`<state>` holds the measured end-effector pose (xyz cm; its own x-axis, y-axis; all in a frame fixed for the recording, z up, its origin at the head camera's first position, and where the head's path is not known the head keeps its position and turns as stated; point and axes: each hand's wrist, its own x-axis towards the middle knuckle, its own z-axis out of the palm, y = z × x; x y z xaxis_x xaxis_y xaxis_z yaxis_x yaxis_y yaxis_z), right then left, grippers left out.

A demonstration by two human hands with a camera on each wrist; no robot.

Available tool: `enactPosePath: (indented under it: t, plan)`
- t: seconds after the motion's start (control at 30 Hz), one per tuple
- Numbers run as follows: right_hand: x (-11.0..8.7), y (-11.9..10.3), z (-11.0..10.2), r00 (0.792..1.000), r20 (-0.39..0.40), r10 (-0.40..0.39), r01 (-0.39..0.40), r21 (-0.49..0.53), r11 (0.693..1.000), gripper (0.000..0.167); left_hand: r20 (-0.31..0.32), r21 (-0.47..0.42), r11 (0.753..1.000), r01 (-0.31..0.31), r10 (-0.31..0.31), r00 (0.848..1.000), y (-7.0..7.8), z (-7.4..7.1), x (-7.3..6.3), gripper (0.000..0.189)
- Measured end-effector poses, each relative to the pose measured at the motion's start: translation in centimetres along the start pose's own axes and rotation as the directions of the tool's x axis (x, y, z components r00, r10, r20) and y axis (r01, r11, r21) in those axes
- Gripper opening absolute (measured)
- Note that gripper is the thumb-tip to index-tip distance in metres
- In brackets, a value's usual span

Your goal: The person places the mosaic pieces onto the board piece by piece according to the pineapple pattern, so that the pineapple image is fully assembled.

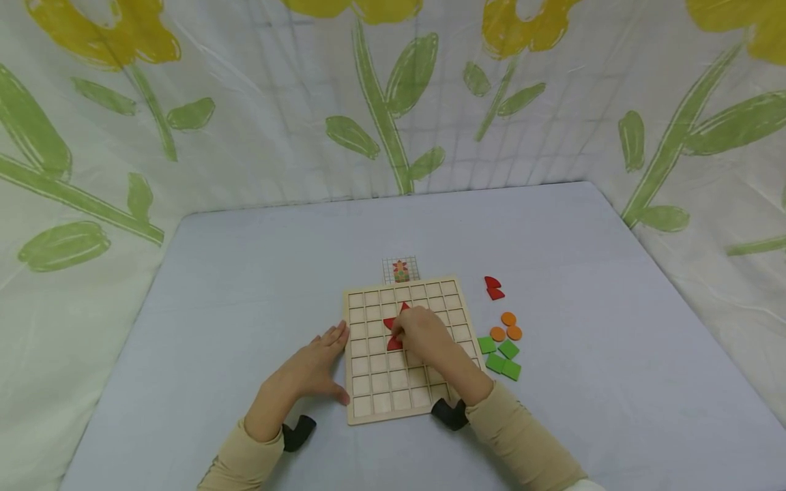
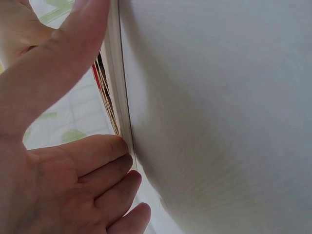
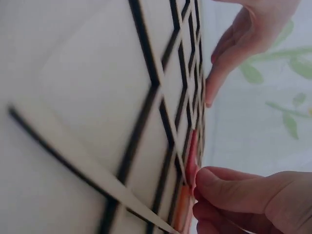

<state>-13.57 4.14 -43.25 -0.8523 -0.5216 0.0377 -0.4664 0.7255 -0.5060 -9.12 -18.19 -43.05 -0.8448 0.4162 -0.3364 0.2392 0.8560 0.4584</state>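
Observation:
A square wooden grid board (image 1: 381,406) lies on the table. Several red pieces (image 1: 394,344) sit in its cells, left of and beyond my right hand (image 1: 424,334). That hand's thumb and fingertips come together at a red piece (image 3: 191,151) and appear to pinch it; the fingers partly hide it. An orange piece (image 3: 182,207) shows beside them in the right wrist view. My left hand (image 1: 316,365) rests along the board's left edge, thumb and fingers spread, fingertips touching the rim (image 2: 122,87).
Right of the board lie two red quarter-circle pieces (image 1: 494,293), three orange discs (image 1: 508,318) and several green squares (image 1: 508,349). A small pattern card (image 1: 401,271) lies beyond the far edge. A flower-printed cloth (image 1: 245,136) hangs behind the table.

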Motion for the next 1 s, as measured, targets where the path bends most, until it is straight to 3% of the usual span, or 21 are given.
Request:
enactPosePath:
  t: [0.13, 0.37, 0.6, 1.0]
  plan:
    - [-0.3, 0.6, -1.2, 0.998, -0.059, 0.011, -0.011, 0.002, 1.0, 0.009, 0.0, 0.004, 1.0, 0.001, -0.001, 1.0, 0.1, 0.0, 0.1, 0.116]
    - [-1.5, 2.2, -4.2, 0.983, -0.103, 0.152, -0.151, 0.019, 0.988, 0.013, 0.003, 0.014, 1.0, 0.003, -0.003, 1.0, 0.1, 0.0, 0.1, 0.117]
    - [-3.8, 4.7, -6.2, 0.976, -0.153, 0.155, -0.147, 0.062, 0.987, 0.017, 0.016, 0.046, 0.998, 0.031, -0.031, 0.999, 0.3, 0.0, 0.2, 0.116]
    - [-7.2, 8.5, -8.6, 0.935, -0.172, 0.31, -0.294, 0.114, 0.949, 0.019, 0.011, 0.054, 0.998, 0.025, -0.026, 1.0, 0.8, -0.3, 0.2, 0.116]
